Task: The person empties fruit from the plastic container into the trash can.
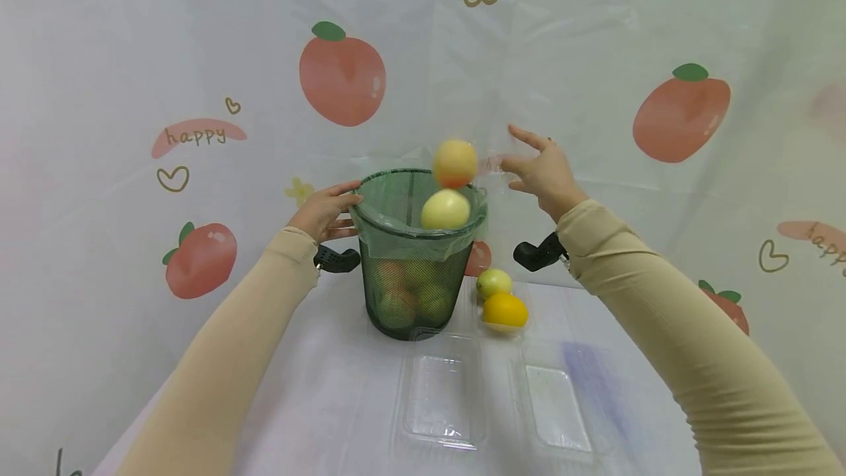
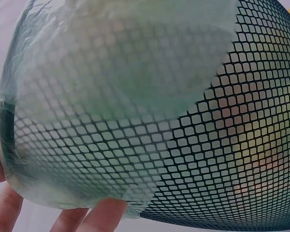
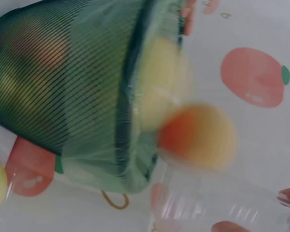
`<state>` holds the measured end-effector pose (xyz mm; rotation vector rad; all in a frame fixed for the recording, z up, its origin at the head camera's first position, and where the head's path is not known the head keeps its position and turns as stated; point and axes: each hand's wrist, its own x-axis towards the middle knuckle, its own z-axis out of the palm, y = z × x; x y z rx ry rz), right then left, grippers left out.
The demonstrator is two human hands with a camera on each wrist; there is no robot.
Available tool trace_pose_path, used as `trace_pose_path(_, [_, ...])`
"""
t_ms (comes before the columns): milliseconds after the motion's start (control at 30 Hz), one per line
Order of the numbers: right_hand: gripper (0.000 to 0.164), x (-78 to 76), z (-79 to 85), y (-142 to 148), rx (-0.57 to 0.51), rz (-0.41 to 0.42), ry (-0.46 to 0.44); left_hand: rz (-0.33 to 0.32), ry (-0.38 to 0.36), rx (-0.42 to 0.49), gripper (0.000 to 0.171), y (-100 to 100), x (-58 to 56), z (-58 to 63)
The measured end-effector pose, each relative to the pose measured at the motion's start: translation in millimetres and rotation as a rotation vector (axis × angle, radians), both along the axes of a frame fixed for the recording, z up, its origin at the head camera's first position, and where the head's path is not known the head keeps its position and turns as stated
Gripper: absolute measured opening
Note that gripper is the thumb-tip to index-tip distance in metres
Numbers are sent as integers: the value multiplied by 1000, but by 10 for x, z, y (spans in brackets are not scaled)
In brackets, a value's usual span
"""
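Observation:
A dark mesh wastebasket (image 1: pixel 423 278) with a green plastic bag liner (image 1: pixel 390 204) stands on the table, several fruits showing through its mesh. My left hand (image 1: pixel 328 213) grips its left rim; in the left wrist view the fingertips (image 2: pixel 104 215) press the lined mesh. Right of the basket, my raised right hand (image 1: pixel 545 173) holds a clear plastic box (image 3: pixel 208 198), tilted toward the basket mouth. A blurred yellow-red fruit (image 1: pixel 454 164) is in the air off the box's end. Below it, a pale yellow-green fruit (image 1: pixel 446 210) is at the basket's mouth.
Right of the basket, a green-yellow fruit (image 1: pixel 493 283) and an orange-yellow fruit (image 1: pixel 505 311) sit in a clear box. Two more clear plastic boxes, one left (image 1: pixel 443 402) and one right (image 1: pixel 558 410), lie in front. A printed sheet (image 1: pixel 562 35) hangs behind the table.

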<state>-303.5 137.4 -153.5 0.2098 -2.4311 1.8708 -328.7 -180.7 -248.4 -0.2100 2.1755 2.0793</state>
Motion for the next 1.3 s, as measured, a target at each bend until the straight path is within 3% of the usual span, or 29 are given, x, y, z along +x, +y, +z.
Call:
trace_pose_path(167, [70,6,63,58,-86,-11,-1,-11,-1,11,54,-6,6,9])
trace_pose_path(333, [72,18,55,124,-154,46,-29,-7,2,1,53,-5,2,10])
trace_pose_path(600, [68,30,-18,291,-352,134,-175,-6,-1,1,53,-9,-18,-6])
trace_pose_path(867, [63,70,-120,514,-458,181,-239,-21,6,1,54,-13,6,23])
trace_pose_path(1133, [63,153,-234,829,-755,222,-405,-26,4,5,54,-9,14,18])
trace_pose_path(1300, [60,194,-337,1063,-887,247,-459,-24,0,6,53,-16,-16,-11])
